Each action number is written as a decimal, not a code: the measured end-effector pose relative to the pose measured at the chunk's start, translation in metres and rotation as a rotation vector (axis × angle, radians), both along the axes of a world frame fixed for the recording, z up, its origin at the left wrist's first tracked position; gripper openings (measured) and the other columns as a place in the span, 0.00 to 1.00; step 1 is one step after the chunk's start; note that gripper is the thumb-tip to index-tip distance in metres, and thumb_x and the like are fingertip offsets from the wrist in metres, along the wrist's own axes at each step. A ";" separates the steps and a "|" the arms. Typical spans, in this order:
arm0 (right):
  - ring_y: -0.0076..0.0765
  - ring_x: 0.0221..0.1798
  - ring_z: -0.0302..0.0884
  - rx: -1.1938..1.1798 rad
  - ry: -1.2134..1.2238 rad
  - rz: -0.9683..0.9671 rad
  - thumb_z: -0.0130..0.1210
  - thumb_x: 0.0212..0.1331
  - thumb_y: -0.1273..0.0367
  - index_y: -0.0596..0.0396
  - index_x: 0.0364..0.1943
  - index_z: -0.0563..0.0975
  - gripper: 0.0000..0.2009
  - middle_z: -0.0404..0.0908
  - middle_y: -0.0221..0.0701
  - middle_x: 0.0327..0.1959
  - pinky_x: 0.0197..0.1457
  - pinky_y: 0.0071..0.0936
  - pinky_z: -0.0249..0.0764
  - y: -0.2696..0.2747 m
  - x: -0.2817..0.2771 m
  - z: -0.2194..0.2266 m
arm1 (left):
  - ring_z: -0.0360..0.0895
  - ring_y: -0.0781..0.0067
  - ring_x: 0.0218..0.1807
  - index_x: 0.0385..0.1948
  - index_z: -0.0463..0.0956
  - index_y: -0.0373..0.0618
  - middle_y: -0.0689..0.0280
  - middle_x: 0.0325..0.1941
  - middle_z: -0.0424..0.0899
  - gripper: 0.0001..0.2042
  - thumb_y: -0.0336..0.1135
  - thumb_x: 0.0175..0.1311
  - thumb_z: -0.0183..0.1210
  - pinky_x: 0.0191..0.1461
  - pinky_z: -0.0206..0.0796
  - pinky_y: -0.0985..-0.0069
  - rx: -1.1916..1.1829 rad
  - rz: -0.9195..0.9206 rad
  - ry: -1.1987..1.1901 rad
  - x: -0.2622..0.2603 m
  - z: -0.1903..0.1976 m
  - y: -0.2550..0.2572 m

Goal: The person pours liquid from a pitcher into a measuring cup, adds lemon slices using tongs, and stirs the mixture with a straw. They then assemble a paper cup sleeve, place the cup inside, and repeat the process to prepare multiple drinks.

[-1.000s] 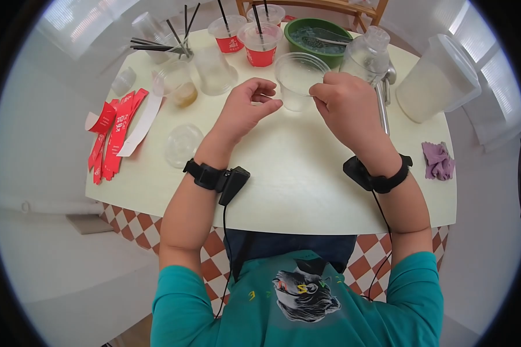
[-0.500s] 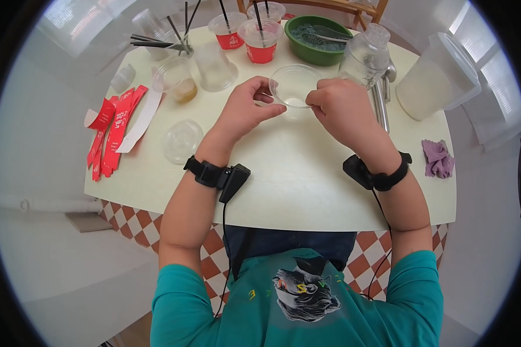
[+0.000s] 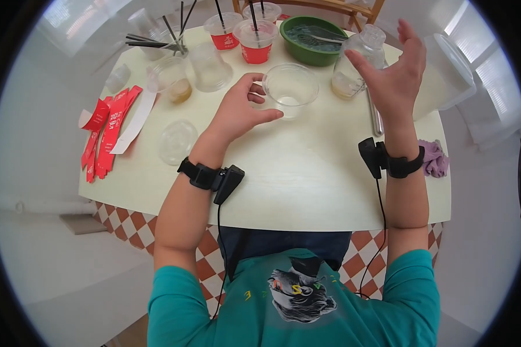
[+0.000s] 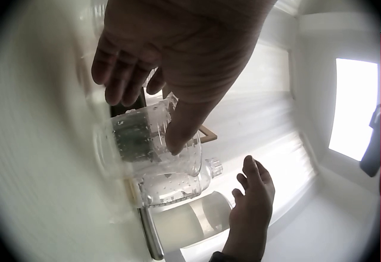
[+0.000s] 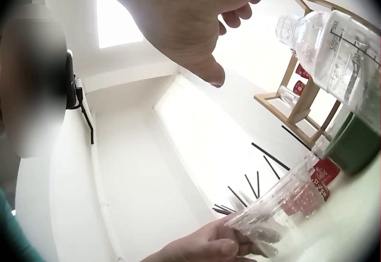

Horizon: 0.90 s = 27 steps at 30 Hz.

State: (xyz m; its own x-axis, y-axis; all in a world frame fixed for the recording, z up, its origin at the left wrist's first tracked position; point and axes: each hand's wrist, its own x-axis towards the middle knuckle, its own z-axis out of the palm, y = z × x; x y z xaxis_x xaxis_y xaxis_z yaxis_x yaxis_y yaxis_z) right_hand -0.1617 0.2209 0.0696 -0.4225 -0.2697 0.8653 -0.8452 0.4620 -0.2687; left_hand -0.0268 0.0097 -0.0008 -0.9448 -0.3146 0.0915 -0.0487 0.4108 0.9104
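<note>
A clear, empty plastic cup (image 3: 291, 87) stands upright on the table, with droplets on its wall in the left wrist view. My left hand (image 3: 240, 110) is at its left side, fingers loosely bent by the wall and thumb stretched in front of it. In the right wrist view the left hand's fingertips show through the cup's rim. My right hand (image 3: 396, 78) is raised with fingers and thumb spread, holding nothing. Just left of it stands a clear shaker bottle (image 3: 359, 55) with measuring marks and a little liquid at the bottom.
Behind are a green basin (image 3: 312, 55) of liquid and red-labelled cups (image 3: 256, 53) with black straws. To the left lie red paper sleeves (image 3: 113, 130), a clear lid (image 3: 178, 142) and a cup with brown liquid (image 3: 181, 90). A large pitcher (image 3: 446, 75) and purple cloth (image 3: 435, 160) are on the right.
My right hand has let go of the cup's rim, moved right and up, and spread its fingers. The cup has tipped and settled slightly leftward; the left hand has stayed beside it.
</note>
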 end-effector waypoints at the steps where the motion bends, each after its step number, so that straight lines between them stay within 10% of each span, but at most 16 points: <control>1: 0.46 0.61 0.66 -0.090 0.005 -0.133 0.74 0.38 0.61 0.56 0.63 0.62 0.44 0.66 0.45 0.59 0.61 0.36 0.67 0.002 -0.003 0.002 | 0.73 0.74 0.48 0.59 0.65 0.43 0.64 0.49 0.75 0.38 0.34 0.41 0.73 0.49 0.68 0.77 -0.029 0.003 -0.015 0.001 0.003 0.000; 7: 0.56 0.63 0.62 0.063 -0.378 -0.092 0.78 0.29 0.60 0.44 0.70 0.38 0.65 0.50 0.54 0.64 0.63 0.43 0.68 0.000 -0.035 -0.026 | 0.73 0.67 0.54 0.64 0.59 0.49 0.60 0.53 0.73 0.46 0.37 0.35 0.74 0.57 0.65 0.66 -0.127 -0.065 -0.038 0.009 0.012 -0.004; 19: 0.53 0.56 0.70 0.001 -0.421 -0.062 0.73 0.29 0.65 0.45 0.69 0.48 0.57 0.69 0.49 0.53 0.57 0.42 0.72 0.000 -0.048 -0.036 | 0.73 0.61 0.55 0.64 0.58 0.45 0.56 0.57 0.72 0.48 0.39 0.35 0.77 0.56 0.69 0.67 -0.170 0.069 0.053 0.008 0.011 -0.008; 27: 0.40 0.54 0.73 -0.111 -0.424 0.261 0.73 0.33 0.66 0.58 0.65 0.58 0.48 0.72 0.39 0.55 0.56 0.35 0.74 0.039 0.020 0.044 | 0.73 0.69 0.54 0.60 0.63 0.46 0.64 0.54 0.73 0.44 0.40 0.35 0.77 0.56 0.64 0.71 0.052 0.102 0.425 0.020 0.032 0.000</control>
